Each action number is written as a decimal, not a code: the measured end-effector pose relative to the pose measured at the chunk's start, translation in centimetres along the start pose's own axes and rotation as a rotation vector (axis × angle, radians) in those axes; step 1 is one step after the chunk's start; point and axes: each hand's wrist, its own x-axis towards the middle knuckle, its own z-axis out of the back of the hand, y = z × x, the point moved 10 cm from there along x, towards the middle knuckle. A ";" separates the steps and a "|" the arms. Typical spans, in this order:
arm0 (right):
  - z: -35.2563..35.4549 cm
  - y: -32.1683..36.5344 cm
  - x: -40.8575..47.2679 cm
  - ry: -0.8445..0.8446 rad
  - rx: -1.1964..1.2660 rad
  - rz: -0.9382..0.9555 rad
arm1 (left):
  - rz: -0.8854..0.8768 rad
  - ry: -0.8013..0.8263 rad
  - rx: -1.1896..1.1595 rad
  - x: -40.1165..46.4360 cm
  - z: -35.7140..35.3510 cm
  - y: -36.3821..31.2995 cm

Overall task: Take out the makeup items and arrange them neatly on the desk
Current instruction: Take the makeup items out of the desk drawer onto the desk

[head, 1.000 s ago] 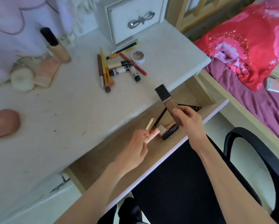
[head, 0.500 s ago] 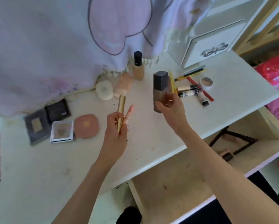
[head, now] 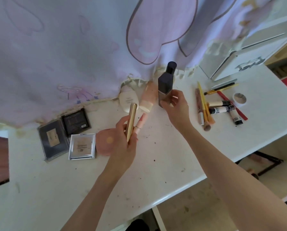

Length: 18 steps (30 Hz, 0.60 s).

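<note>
My right hand (head: 175,105) grips a square foundation bottle with a dark cap (head: 165,88), upright, near the back of the white desk (head: 156,164). It stands right in front of a round-capped foundation bottle (head: 171,67). My left hand (head: 125,140) holds a gold tube (head: 131,121) and a pink lipstick (head: 141,121) together, above the desk's middle. A pink tube (head: 147,99) and a white bottle (head: 127,100) lie just behind them.
Two dark palettes (head: 53,140) (head: 76,120), a clear compact (head: 82,145) and a pink compact (head: 104,142) lie at the left. Brushes, pencils and tubes (head: 219,105) and a small jar (head: 239,99) lie at the right. The open drawer (head: 264,167) holds a few items.
Both hands lifted the items out of the drawer and moved them over the desk. The right hand carried the square bottle further back, beside the round-capped bottle.
</note>
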 end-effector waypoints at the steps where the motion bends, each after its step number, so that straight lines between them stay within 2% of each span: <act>1: -0.1 0.0 0.0 0.003 0.001 -0.003 | 0.000 0.005 0.009 0.0 0.0 0.0; 8: 0.3 -0.2 -0.7 0.056 -0.052 -0.014 | 0.033 0.074 0.044 -0.4 -1.9 -1.1; 14: 9.6 -0.8 -5.1 -0.187 -0.152 0.065 | -0.003 0.168 0.137 -1.9 -7.0 -3.8; 18: 17.4 -3.0 -8.6 -0.335 -0.469 0.147 | -0.079 0.280 0.230 -3.2 -13.9 -5.9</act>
